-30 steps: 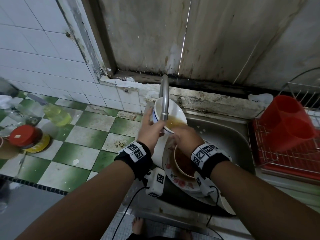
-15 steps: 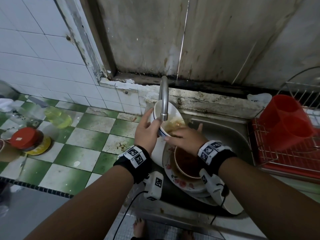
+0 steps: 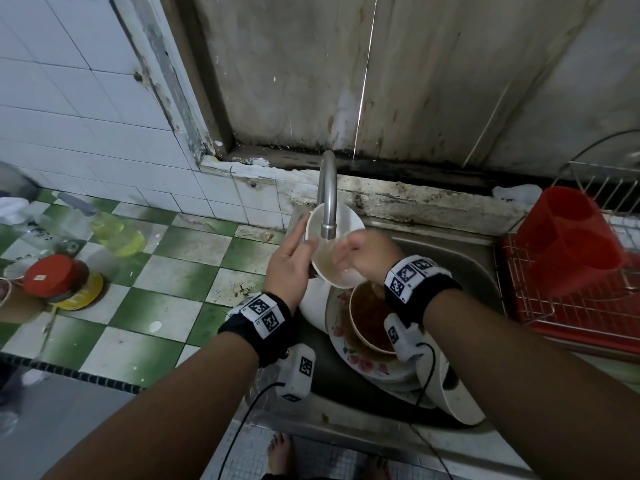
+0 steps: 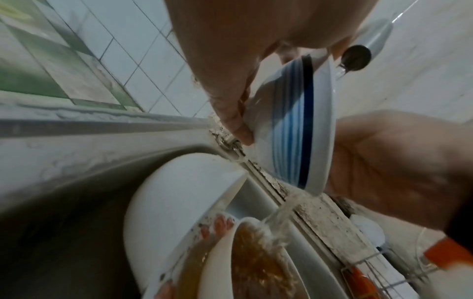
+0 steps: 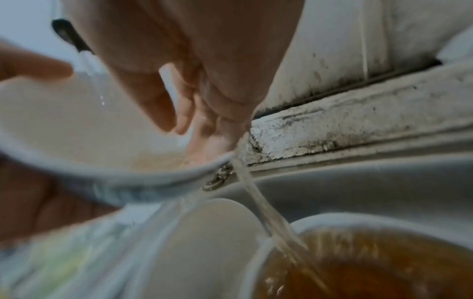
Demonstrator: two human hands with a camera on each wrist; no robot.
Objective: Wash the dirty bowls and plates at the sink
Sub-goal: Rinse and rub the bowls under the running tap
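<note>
Nearest, at the front of the steel sink (image 3: 485,271), a white plate (image 3: 460,400) leans on edge beside a flowered plate (image 3: 363,365) that carries a bowl of brown liquid (image 3: 369,318). Above these, the left hand (image 3: 291,268) grips the blue-striped white bowl (image 3: 337,237) by its outer wall, thumb over the rim and fingers (image 4: 235,121) curled against the underside, holding it tilted under the tap (image 3: 328,202). The right hand (image 3: 363,258) reaches into that bowl with its fingers (image 5: 204,141) straight and pressed against the wet inside. Water runs from the spout into the bowl and spills over its lower rim as a cloudy stream (image 5: 258,204) into the brown bowl below. To the right stands a red container (image 3: 568,244) on a wire rack (image 3: 568,306); to the left, on the green-and-white tiled counter (image 3: 166,282), sit a red-lidded jar (image 3: 52,277) and a bottle of yellow liquid (image 3: 114,233).
</note>
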